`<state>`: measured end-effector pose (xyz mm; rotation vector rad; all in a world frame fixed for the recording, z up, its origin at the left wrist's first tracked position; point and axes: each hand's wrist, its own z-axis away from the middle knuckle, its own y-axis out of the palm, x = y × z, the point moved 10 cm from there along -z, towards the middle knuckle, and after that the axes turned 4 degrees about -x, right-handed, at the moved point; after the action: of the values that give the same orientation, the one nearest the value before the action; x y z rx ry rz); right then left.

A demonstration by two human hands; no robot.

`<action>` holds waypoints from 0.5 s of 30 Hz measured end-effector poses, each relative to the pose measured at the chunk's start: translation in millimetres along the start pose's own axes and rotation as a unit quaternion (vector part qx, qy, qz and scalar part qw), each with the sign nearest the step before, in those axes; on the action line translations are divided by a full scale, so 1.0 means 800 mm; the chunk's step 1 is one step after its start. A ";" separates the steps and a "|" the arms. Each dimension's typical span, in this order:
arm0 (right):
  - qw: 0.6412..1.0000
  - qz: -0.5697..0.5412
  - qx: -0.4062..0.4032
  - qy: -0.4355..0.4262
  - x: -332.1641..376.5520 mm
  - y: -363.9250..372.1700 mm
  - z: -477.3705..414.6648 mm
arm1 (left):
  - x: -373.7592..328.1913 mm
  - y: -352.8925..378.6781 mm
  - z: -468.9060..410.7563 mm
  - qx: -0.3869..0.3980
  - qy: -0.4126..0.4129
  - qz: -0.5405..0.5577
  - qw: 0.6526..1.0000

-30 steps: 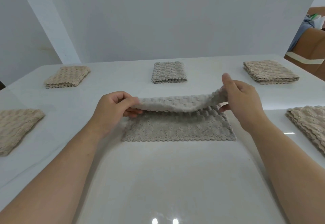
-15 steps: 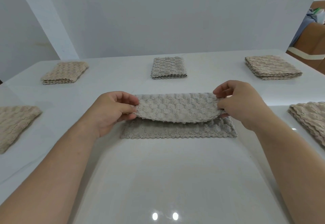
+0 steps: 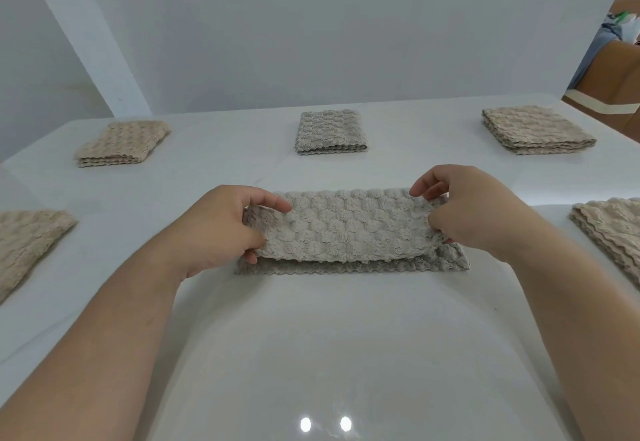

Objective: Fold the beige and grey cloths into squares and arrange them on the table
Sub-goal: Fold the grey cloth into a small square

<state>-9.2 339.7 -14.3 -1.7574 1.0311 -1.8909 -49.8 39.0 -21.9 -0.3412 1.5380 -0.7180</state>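
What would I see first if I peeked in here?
First, the left hand and right hand, each pinching an end of the grey cloth, half folded over itself in the middle of the white table. Around it lie folded squares: a grey square at the far middle, and a beige square at the far left, far right, left edge and right edge.

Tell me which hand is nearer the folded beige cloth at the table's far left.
Left. The left hand pinches the grey cloth at its left end, right of and nearer the camera than that beige cloth; the right hand grips the opposite end, farther off.
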 end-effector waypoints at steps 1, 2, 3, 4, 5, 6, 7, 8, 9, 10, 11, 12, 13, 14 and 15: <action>1.000 0.008 0.003 -0.004 0.001 0.001 0.001 | -0.002 0.003 0.002 0.006 0.006 -0.020 1.000; 1.000 0.017 0.003 -0.007 0.003 0.002 0.001 | -0.005 0.005 0.003 0.008 0.012 -0.040 0.999; 1.000 0.026 0.002 -0.010 0.004 0.002 0.002 | -0.007 0.006 0.004 0.009 0.017 -0.061 0.998; 0.999 0.034 0.000 -0.011 0.005 0.002 0.002 | -0.008 0.007 0.004 0.009 0.020 -0.079 0.997; 0.999 0.041 0.000 -0.012 0.005 0.002 0.003 | -0.008 0.008 0.005 0.009 0.020 -0.092 0.996; 0.999 0.046 0.003 -0.011 0.005 0.003 0.003 | -0.008 0.008 0.005 0.009 0.021 -0.100 0.995; 0.999 0.052 0.007 -0.011 0.006 0.004 0.003 | -0.009 0.009 0.006 0.010 0.023 -0.105 0.994; 0.998 0.058 0.012 -0.011 0.006 0.006 0.004 | -0.009 0.010 0.006 0.010 0.024 -0.109 0.994; 0.998 0.063 0.015 -0.012 0.007 0.007 0.004 | -0.010 0.011 0.006 0.010 0.025 -0.113 0.993; 0.998 0.066 0.018 -0.013 0.007 0.009 0.004 | -0.010 0.012 0.006 0.010 0.026 -0.117 0.993; 0.997 0.069 0.019 -0.014 0.008 0.010 0.004 | -0.010 0.012 0.005 0.011 0.028 -0.120 0.992; 0.997 0.072 0.020 -0.015 0.008 0.010 0.005 | -0.010 0.013 0.005 0.011 0.030 -0.123 0.992; 0.997 0.075 0.020 -0.015 0.008 0.011 0.005 | -0.009 0.014 0.005 0.014 0.033 -0.129 0.991; 0.997 0.077 0.020 -0.016 0.008 0.011 0.005 | -0.009 0.015 0.004 0.015 0.038 -0.141 0.989; 0.996 0.081 0.020 -0.017 0.008 0.011 0.005 | -0.009 0.016 0.004 0.017 0.046 -0.157 0.986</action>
<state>-8.6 328.2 -16.4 -1.6264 1.0816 -1.7650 -43.6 52.1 -24.2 -0.5378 1.5736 -1.0170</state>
